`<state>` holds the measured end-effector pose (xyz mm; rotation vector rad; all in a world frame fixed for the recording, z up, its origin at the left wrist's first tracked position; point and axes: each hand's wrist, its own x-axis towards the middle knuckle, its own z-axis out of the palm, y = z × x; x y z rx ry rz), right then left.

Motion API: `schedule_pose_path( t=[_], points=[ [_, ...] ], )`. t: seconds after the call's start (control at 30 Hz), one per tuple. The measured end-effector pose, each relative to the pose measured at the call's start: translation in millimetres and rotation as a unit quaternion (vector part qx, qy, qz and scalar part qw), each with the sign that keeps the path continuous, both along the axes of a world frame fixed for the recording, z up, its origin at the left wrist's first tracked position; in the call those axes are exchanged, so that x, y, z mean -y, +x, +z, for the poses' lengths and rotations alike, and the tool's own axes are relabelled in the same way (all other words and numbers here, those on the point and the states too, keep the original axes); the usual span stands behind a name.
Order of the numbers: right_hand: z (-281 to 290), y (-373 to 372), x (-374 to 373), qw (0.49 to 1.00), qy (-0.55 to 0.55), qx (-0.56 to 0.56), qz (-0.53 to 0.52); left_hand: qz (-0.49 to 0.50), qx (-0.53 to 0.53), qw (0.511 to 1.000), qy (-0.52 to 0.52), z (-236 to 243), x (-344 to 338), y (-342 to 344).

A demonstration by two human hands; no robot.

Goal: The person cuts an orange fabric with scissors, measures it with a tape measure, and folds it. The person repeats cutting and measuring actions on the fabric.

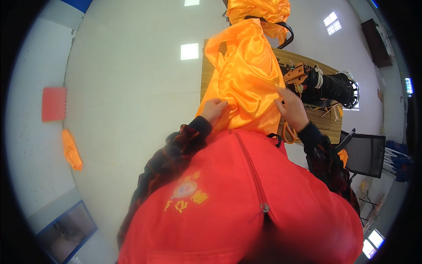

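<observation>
A shiny orange satin cloth (pixel 248 72) lies in loose folds over the wooden table (pixel 329 119) and hangs toward my lap. My left hand (pixel 214 110) is closed on the cloth's near left edge, thumb and fingers pinched together. At the cloth's right side is my right hand (pixel 292 108), its fingers apart and slightly blurred; they touch or hover close to the fabric. Just beyond that hand stands a black sewing machine (pixel 323 83) with an orange-brown part. Orange-handled scissors (pixel 288 133) lie below my right wrist, partly hidden.
More orange satin (pixel 263 9) is heaped on a dark-framed chair beyond the table. A black chair (pixel 367 154) stands at the right. On the left are an orange cloth bundle (pixel 71 150) on the floor and a red panel (pixel 54 104) on the wall.
</observation>
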<state>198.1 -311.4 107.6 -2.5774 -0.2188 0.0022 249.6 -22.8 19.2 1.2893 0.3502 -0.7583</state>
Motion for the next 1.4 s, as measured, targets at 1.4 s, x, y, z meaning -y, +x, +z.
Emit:
schedule_pose_path(
  t=[1.4],
  points=[
    [32, -127, 149, 0.865, 0.069, -0.474, -0.147, 0.083, 0.053, 0.994, 0.057, 16, -24, -4]
  ],
)
